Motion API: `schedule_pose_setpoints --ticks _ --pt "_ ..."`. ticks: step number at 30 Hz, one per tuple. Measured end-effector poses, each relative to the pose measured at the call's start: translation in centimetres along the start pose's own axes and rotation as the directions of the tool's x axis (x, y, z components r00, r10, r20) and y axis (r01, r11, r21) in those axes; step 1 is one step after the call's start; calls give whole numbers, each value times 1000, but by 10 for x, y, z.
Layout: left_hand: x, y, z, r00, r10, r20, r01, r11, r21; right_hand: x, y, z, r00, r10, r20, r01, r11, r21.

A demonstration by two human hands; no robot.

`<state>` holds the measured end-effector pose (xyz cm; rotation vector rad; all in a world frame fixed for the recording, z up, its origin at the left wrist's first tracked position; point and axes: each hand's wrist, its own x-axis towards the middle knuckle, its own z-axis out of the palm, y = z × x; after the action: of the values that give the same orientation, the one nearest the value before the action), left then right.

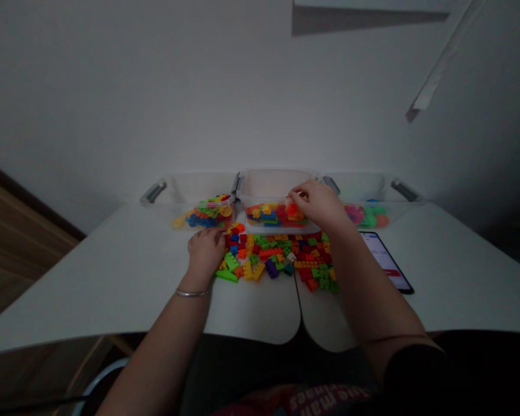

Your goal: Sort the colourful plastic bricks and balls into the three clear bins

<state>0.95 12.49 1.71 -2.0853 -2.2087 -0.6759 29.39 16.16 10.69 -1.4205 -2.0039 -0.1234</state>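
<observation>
Colourful building bricks lie spread over the middle of the white table. My left hand rests at the left edge of this spread, its fingers bent over the bricks; whether it holds one is hidden. Above the right part of the middle clear box, my right hand has its thumb and fingers pinched together, with a red-orange piece just under the fingertips. What the pinch holds is too small to make out. Bricks in several colours fill the lower part of that box.
A clear box with mixed coloured pieces stands at the left, another with pink and green pieces at the right. A lit phone lies on the table beside my right forearm. Behind the boxes rises a wall.
</observation>
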Motion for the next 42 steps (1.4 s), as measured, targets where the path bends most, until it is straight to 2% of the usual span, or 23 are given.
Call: schedule_pose_setpoints --ticks 4,9,15,20,22,26,29,32,37,42 --pt "-1 2 -3 1000 -11 19 10 999 38 -2 -9 -7 996 -63 -64 69 994 89" --pt "1 -1 -6 998 -62 15 62 997 40 -6 -25 -10 969 -193 -151 216 964 154" --pt "3 -3 -5 979 -183 87 185 983 -19 -13 -45 7 922 -386 -42 383 888 254" --pt "2 0 -7 979 -198 39 200 978 -64 -16 -51 26 886 -463 32 430 845 318" --pt "3 0 -6 989 -147 -24 143 979 -143 -18 -52 31 883 -466 60 424 845 325" --pt "5 0 1 984 65 -165 -113 947 -302 -23 -52 38 897 -424 125 369 873 318" --pt "4 3 5 974 147 -173 -213 856 -472 -27 -55 43 900 -411 145 346 876 335" --pt "-1 6 4 975 180 -127 -220 769 -600 -31 -59 45 887 -431 167 353 865 357" --pt "-8 13 -2 968 222 -114 -243 736 -632 -36 -67 48 874 -446 194 361 862 355" --pt "-6 16 -3 976 213 -54 -180 635 -751 -40 -74 51 862 -452 227 396 882 255"
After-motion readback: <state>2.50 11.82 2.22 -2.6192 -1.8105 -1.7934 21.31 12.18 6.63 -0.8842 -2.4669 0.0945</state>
